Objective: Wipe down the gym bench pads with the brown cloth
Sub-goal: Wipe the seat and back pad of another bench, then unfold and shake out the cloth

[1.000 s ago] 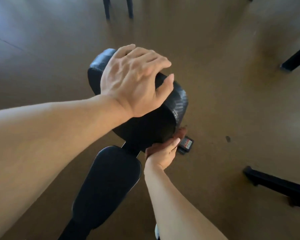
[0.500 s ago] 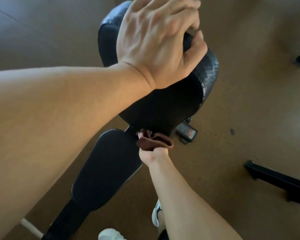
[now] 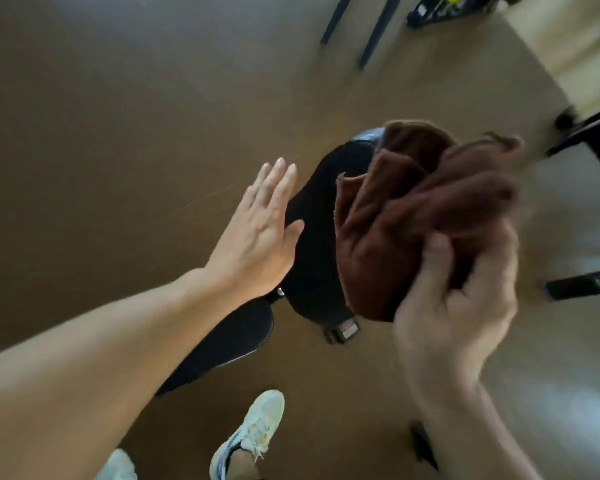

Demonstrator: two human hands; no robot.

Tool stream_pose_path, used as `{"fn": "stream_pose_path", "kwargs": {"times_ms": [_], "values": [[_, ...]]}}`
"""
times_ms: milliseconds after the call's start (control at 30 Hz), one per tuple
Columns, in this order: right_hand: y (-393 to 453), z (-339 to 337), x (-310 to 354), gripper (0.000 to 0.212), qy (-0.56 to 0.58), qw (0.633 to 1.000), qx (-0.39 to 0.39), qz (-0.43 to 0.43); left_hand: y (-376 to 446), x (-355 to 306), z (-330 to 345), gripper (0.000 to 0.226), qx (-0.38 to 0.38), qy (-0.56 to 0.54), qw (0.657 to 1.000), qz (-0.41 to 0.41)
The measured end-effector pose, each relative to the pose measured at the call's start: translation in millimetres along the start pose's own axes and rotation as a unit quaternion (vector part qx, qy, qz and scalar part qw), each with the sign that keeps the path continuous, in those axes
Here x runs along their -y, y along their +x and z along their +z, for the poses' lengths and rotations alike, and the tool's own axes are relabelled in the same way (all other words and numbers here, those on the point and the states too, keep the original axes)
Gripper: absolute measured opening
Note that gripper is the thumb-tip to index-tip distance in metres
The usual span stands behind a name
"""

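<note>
The brown cloth [image 3: 413, 216] at right of frame looks soft, napped and matt, like terry. The bench pads [image 3: 312, 237] at centre are smooth black vinyl with a dull sheen. The floor [image 3: 118, 116] is matt brown, faintly grainy.

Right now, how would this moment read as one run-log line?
right hand: gripping brown cloth, lifted | left hand: flat beside upper bench pad | wiping: paused

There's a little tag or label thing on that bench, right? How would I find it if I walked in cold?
Start at the black padded gym bench standing on the brown floor. Follow its upper pad down to the lower edge, just below the bunched brown cloth held in the right hand. There sits a small rectangular label with a red patch, the only spot of red on the all-black bench.
</note>
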State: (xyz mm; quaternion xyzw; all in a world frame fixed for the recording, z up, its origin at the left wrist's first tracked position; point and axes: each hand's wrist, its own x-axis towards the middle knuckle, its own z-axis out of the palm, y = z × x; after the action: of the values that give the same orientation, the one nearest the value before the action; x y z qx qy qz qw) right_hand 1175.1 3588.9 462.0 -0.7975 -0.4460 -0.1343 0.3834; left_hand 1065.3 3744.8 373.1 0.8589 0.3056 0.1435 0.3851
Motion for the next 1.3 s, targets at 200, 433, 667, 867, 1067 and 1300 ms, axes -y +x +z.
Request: {"fn": "stream_pose_path", "kwargs": {"times_ms": [200, 433, 667, 867, 1067, 1300], "values": [[28.9, 90.6, -32.3, 0.058, -0.533, 0.645, 0.436, -0.331, -42.3, 44.8, 23.2, 0.074, 0.076, 0.005, 0.994, -0.076], [-58.5, 193.8, -99.1, 0.079, -0.560, 0.427, 0.542, -0.458, -93.0, 83.2, 69.4, 0.076, 0.089, -0.005, 0.984, -0.153], [-146.2, 191.5, -155.8, 0.064, -0.510, 0.320, 0.631, -0.489, -185.4, 118.3, 92.9, 0.079, 0.140, -0.005, 0.952, -0.272], [-174.6, 159.6, -156.6, 0.035, -0.415, 0.400, 0.760, -0.300, -257.3, 101.1, 83.0, 0.079, 0.183, -0.039, 0.921, -0.341], [-200.5, 69.6, -71.1, 0.017, -0.143, 0.685, 0.678, 0.225, -297.1, 65.3, 44.8, 0.057, 0.199, -0.148, 0.872, -0.423], [-193.2, -36.9, 111.2, 0.024, 0.191, 0.743, 0.516, 0.381, -307.8, 1.2, -54.8, 0.064, 0.078, -0.371, 0.798, -0.469]]}}
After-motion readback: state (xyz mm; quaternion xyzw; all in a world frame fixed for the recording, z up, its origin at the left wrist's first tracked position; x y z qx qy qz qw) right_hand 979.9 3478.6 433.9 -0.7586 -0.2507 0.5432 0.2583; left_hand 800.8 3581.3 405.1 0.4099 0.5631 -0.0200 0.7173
